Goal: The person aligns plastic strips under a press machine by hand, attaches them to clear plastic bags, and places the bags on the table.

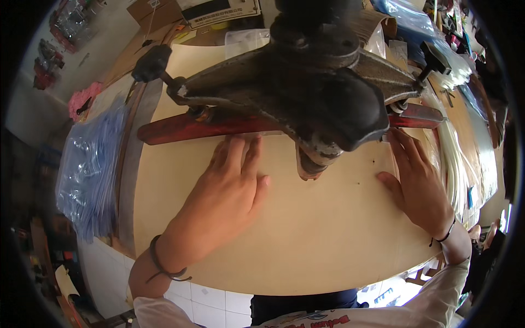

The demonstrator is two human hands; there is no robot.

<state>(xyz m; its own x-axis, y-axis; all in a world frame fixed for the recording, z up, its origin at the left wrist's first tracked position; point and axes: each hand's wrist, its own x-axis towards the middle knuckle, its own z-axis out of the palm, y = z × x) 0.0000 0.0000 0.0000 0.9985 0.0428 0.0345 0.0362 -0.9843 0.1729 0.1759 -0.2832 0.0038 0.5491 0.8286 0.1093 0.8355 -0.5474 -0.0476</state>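
Your left hand [232, 183] lies flat and open on the beige tabletop [306, 235], fingers stretched toward the red bar [208, 124] of the dark press [306, 93]. Your right hand [418, 183] also rests palm down, fingers spread, gripping nothing, fingertips at the bar's right end.

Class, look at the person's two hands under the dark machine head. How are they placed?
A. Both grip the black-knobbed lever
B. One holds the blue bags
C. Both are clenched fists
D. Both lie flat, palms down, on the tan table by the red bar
D: the left hand and right hand lie open, fingers spread, on the tan table, fingertips at the red bar.
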